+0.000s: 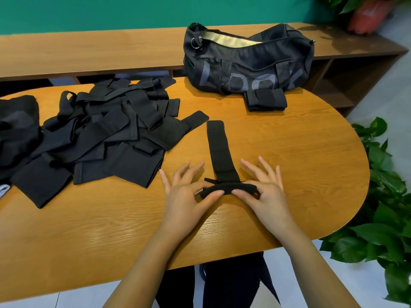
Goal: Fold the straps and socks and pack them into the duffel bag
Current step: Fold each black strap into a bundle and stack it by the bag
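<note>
A black strap (pixel 219 150) lies lengthwise on the wooden table (pixel 300 152), its near end rolled into a narrow fold. My left hand (pixel 186 194) pinches the left part of that fold with thumb and forefinger, other fingers spread. My right hand (pixel 264 187) pinches the right part the same way. A heap of loose black straps and socks (pixel 97 134) covers the table's left half. The black duffel bag (pixel 246 61) stands at the back with its zip open. A folded black bundle (pixel 265 100) lies just in front of the bag.
A long wooden shelf (pixel 89 52) runs behind the table below a green wall. Leafy plants (pixel 384 218) crowd the table's right end. A red-potted plant (pixel 369 14) stands at the back right. A dark garment (pixel 17 123) lies at the far left.
</note>
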The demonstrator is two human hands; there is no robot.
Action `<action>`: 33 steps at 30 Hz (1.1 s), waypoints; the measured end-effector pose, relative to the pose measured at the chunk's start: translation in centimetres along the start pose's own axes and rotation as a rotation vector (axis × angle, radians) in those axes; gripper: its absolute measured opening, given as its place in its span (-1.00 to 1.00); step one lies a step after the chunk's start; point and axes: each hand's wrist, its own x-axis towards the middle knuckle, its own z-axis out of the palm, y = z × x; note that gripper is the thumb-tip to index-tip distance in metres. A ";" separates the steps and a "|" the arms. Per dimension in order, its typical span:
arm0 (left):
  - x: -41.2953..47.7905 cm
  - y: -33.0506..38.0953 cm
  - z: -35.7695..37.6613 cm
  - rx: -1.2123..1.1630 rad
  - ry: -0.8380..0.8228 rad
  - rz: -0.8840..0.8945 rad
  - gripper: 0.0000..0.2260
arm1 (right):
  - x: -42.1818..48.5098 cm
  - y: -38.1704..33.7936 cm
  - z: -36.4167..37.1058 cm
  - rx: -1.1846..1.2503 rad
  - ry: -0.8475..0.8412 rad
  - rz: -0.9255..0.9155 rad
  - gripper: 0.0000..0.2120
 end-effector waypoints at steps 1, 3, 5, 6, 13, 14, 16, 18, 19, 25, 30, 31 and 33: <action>-0.1 0.0 0.0 0.011 -0.001 0.010 -0.55 | 0.0 -0.1 -0.1 0.012 0.000 0.013 -0.61; -0.2 -0.1 0.0 0.053 -0.007 0.027 -0.52 | 0.0 -0.2 -0.2 0.026 -0.003 0.026 -0.66; -0.2 -0.1 0.0 0.080 -0.007 0.031 -0.55 | 0.0 -0.4 -0.3 0.034 -0.011 0.035 -0.71; -0.1 0.0 0.0 0.080 -0.006 0.025 -0.57 | 0.0 -0.4 -0.3 0.042 -0.011 0.041 -0.72; 0.0 -0.1 0.0 -0.033 0.063 -0.060 -0.50 | -0.1 -0.6 -0.5 0.083 0.035 0.061 -0.81; 0.0 -0.1 0.0 -0.038 0.064 -0.064 -0.49 | -0.1 -0.6 -0.5 0.081 0.038 0.063 -0.84; 0.0 -0.2 0.0 -0.034 0.064 -0.070 -0.45 | -0.1 -0.4 -0.4 0.077 0.035 0.083 -0.80; 0.0 -0.2 0.0 -0.027 0.076 -0.069 -0.41 | -0.1 -0.4 -0.4 0.071 0.046 0.109 -0.69; -0.1 -0.2 0.0 -0.027 0.082 -0.067 -0.41 | 0.0 -0.5 -0.4 0.064 0.051 0.116 -0.70; -0.2 -0.1 0.2 0.050 0.091 -0.111 -0.66 | -0.1 -0.4 -0.1 0.034 0.081 0.143 -0.78; 0.0 0.1 0.1 0.101 0.111 -0.110 -0.67 | -0.1 -0.6 0.0 0.044 0.139 0.161 -0.59; 0.0 0.1 0.0 0.112 0.105 -0.059 -0.67 | -0.1 -0.5 -0.1 0.014 0.136 0.103 -0.52; -0.1 0.1 -0.2 0.115 0.064 0.047 -0.71 | -0.3 -0.3 -0.1 -0.069 0.098 -0.026 -0.57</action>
